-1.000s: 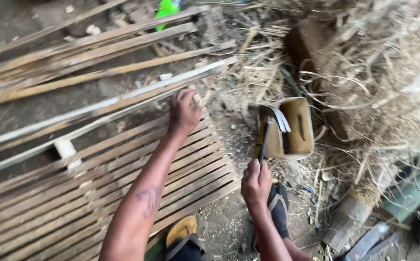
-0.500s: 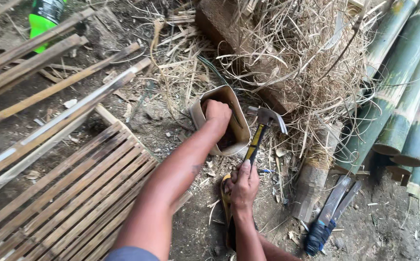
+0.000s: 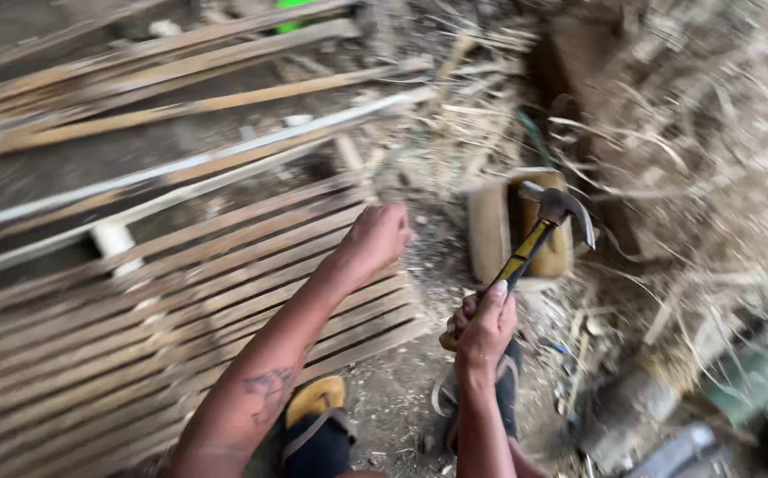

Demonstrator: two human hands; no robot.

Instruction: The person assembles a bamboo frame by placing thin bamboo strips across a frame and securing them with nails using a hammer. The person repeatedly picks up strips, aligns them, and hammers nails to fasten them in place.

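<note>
Two hands in view, both mine. My right hand point(image 3: 487, 320) is clamped around the yellow-and-black handle of a claw hammer point(image 3: 539, 235), head raised and tilted over a small tan container point(image 3: 490, 232) on the ground. My left hand point(image 3: 378, 237) is curled shut above the near corner of the slatted bamboo panel point(image 3: 180, 301); motion blur hides whether it pinches anything, so I cannot tell.

Risks as I judge them: the hammer sits high with the left hand close to the panel edge, so a misjudged swing could catch those knuckles. The grip is low on the handle, which may let the head wobble. My sandalled feet point(image 3: 313, 407) lie just beside the panel, exposed to a glancing blow or a dropped tool. Dry straw point(image 3: 711, 133) all around could hide anything small that falls.

Count: one hammer, one container, one slatted panel, several loose bamboo strips point(image 3: 163, 97) beyond it, too blurred to number exactly, two sandals.
</note>
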